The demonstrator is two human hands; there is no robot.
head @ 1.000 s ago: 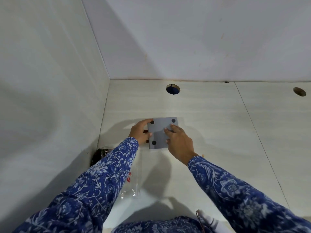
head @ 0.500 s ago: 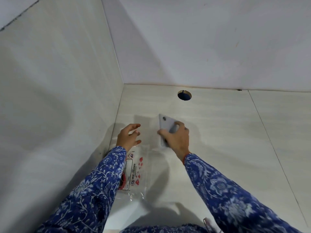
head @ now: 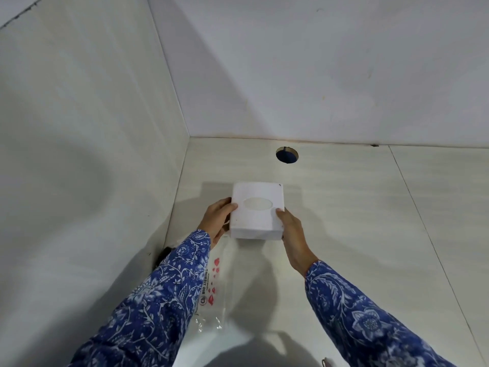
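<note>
White box [head: 256, 210] with oval dent held above tiled surface [head: 344, 221], near left corner. Left hand [head: 215, 221] gripped left edge, right hand [head: 289, 229] gripped right edge. Plastic bag [head: 211, 292] lay nearer, below.

You hold the box [head: 257, 210] between your hands, over the tiled surface [head: 344, 221]: your left hand [head: 215, 221] is at its left edge, your right hand [head: 291, 229] at its right edge. Behind the box, near the back wall [head: 317, 75], a hole [head: 286, 155] opens in the surface. The plastic bag [head: 213, 290] lies on the surface, partly under your left sleeve [head: 158, 300]. Left of the bag, at the foot of the side wall [head: 79, 154], sits perhaps some small object [head: 162, 256], mostly hidden.
</note>
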